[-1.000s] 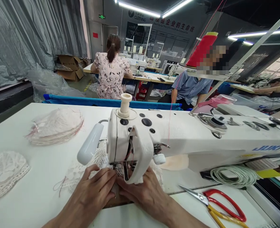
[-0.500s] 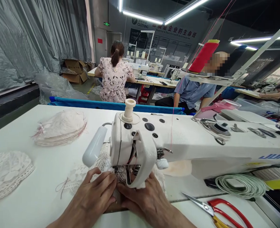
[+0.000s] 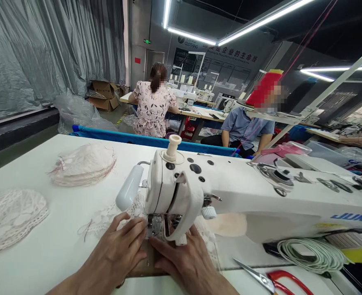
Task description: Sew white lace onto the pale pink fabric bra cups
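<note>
A white lace piece (image 3: pixel 102 219) lies under the head of a white sewing machine (image 3: pixel 245 176). My left hand (image 3: pixel 122 241) is left of the presser foot, its bent fingers closed on the lace edge and its thumb lower down. On the other side, my right hand (image 3: pixel 188 256) reaches under the needle area with its fingers on the lace; its fingertips are partly hidden by the machine's white lever. Bare metal of the needle plate (image 3: pixel 155 226) shows between the hands. Loose thread ends (image 3: pixel 89 230) trail from the lace's left end.
Stacked white cups (image 3: pixel 84 164) and a lace stack (image 3: pixel 13 219) lie at left. Red-handled scissors (image 3: pixel 263 278) and coiled pale cord (image 3: pixel 311 250) are at right. A red thread cone (image 3: pixel 264 90) stands above. Two people sit beyond the blue cloth trough (image 3: pixel 138 141).
The view has shifted slightly. My hands sit a little further apart, and the metal plate between them is more exposed, where lace showed before.
</note>
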A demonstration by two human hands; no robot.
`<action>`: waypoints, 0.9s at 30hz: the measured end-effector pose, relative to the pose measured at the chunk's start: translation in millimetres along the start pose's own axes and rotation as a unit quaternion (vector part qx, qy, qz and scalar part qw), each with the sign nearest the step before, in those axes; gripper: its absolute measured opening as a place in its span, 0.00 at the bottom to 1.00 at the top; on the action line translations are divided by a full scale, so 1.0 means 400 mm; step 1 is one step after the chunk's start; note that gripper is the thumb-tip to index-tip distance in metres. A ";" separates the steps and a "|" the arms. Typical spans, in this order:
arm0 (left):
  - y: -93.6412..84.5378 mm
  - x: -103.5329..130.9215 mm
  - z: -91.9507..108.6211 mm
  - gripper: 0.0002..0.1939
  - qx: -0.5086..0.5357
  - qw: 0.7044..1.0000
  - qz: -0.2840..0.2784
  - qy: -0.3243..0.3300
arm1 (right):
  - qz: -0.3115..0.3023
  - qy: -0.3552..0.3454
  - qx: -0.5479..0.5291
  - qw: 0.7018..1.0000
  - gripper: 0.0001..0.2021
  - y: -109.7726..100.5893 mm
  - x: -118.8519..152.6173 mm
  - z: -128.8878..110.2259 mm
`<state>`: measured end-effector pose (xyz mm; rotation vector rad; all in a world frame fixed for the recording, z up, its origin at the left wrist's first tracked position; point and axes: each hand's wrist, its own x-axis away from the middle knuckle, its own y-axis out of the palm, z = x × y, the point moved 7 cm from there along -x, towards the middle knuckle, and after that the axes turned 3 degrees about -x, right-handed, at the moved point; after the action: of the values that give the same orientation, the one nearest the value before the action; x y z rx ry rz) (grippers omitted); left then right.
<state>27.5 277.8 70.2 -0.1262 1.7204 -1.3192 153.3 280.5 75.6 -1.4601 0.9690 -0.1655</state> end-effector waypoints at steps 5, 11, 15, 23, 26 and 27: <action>-0.010 -0.010 -0.013 0.15 0.000 1.000 -0.023 -0.014 | -0.033 0.010 0.002 0.999 0.14 -0.016 -0.002 0.010; -0.015 -0.008 -0.027 0.11 -0.008 0.998 -0.062 -0.028 | -0.114 0.070 0.079 0.988 0.11 -0.070 0.019 0.067; -0.025 -0.009 -0.037 0.13 -0.035 0.998 -0.041 -0.044 | -0.150 0.098 0.122 0.976 0.13 -0.093 0.032 0.104; -0.012 -0.043 -0.013 0.12 -0.123 0.990 -0.074 0.003 | -0.124 0.069 0.133 0.981 0.10 -0.083 0.017 0.043; -0.023 -0.044 -0.005 0.18 -0.139 0.987 -0.075 -0.023 | -0.102 0.053 0.072 0.991 0.12 -0.082 0.000 -0.006; -0.034 -0.040 0.001 0.18 -0.145 0.986 -0.073 -0.033 | -0.093 0.054 0.039 0.993 0.13 -0.082 -0.002 -0.015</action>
<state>30.9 281.2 90.8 -0.4668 1.8671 -1.1461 163.8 271.0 105.8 -1.4810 0.9029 -0.4180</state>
